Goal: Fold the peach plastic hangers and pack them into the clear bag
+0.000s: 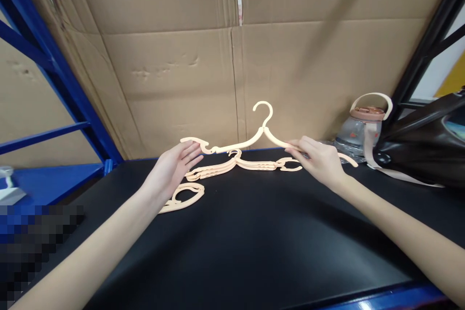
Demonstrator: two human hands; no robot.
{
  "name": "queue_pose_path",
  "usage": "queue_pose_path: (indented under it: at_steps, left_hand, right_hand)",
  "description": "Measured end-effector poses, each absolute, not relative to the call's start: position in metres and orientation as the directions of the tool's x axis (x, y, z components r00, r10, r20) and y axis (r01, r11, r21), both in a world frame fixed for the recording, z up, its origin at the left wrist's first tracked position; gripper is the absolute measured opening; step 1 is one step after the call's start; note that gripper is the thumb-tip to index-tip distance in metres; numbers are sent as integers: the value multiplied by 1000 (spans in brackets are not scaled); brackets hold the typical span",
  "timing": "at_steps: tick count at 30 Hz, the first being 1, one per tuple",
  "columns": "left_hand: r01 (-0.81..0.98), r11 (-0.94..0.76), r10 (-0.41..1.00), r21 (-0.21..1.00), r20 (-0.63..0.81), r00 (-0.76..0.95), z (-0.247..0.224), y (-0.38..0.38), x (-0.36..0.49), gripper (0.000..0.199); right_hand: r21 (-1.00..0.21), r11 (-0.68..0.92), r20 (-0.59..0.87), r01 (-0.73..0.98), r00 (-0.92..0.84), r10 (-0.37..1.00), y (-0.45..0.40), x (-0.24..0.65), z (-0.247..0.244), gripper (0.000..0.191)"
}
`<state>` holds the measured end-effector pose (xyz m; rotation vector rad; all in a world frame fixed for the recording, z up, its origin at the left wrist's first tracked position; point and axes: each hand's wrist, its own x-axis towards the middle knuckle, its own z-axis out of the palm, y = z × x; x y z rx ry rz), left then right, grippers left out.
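Looks like a storeroom or workshop from where I'm standing, can't pin down which. Tells: blue metal racking (pixel 60 75) at 10 o'clock, plain creased cardboard (pixel 203 68) for a back wall at 12, braced black upright (pixel 417 58) at 2. Black worktop (pixel 254 242) at 6, blue edging (pixel 356 302) at 5. Strapped drink bottle (pixel 359 133) at 3.

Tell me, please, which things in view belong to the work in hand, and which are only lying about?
Probably in the work:
- raised hanger
- grouped hangers behind it
- looped peach piece, partly hidden

Seemingly just lying about:
- strapped bottle
- shiny black object
- white object, far left
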<state>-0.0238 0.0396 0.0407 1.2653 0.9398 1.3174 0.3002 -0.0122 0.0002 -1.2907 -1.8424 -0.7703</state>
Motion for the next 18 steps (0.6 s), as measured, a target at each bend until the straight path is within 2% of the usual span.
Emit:
queue_pose_path:
  at_steps: [5, 11, 15, 18]
  left_hand:
    - [47, -341, 935, 939, 334, 118, 41, 33, -17, 30]
    - [272, -438, 899, 857, 406, 167, 36, 27, -9, 51]
    - [528, -514, 854, 676, 461, 240, 35, 19, -6, 51]
    - [618, -588, 798, 522, 499, 338, 30, 14, -4, 49]
  right_hand:
    - [111, 332, 813, 937, -278, 512, -14, 297, -1, 33]
    - [152, 350, 792, 925, -325, 516, -17, 290, -3, 33]
    - [178, 353, 783, 919, -350, 514, -19, 285, -4, 32]
    - [186, 363, 779, 913, -362, 512, -22, 280, -6, 31]
